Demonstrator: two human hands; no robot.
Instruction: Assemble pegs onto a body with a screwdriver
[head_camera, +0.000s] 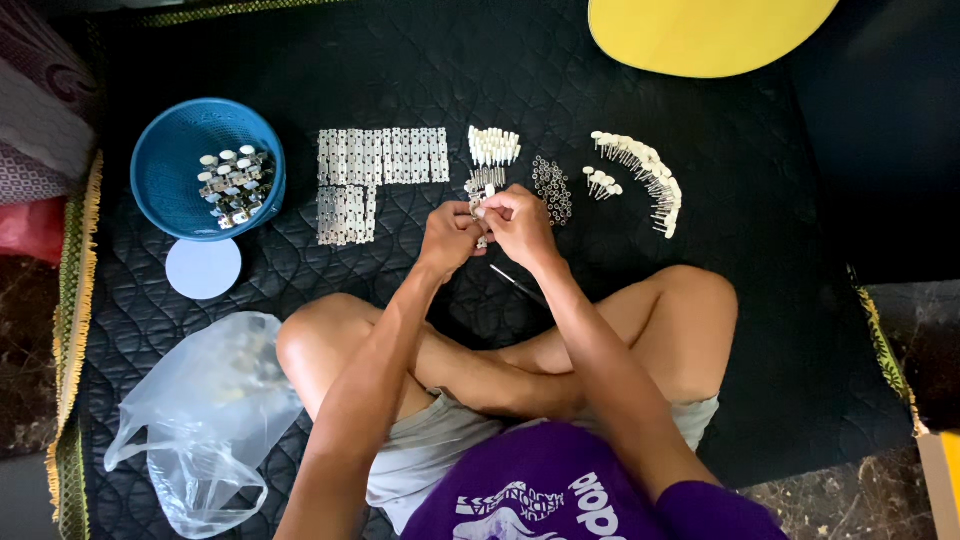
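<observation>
My left hand (449, 236) and my right hand (520, 222) meet over the black quilted mat (430, 70), pinching a small metal part with a white knob (481, 212) between their fingertips. Just beyond them lies a cluster of white-knobbed metal pegs (492, 150). A grid of flat silver plates (375, 170) is to the left, and a patch of tiny metal rings (552, 187) to the right. A thin dark tool (518, 284) rests on the mat below my right wrist.
A blue basket (175, 165) holding assembled metal parts sits far left, a pale round lid (203, 268) beneath it. A curved row of white-tipped pins (645, 175) lies at the right. A clear plastic bag (200, 415) is by my left knee. A yellow board (700, 35) is at top.
</observation>
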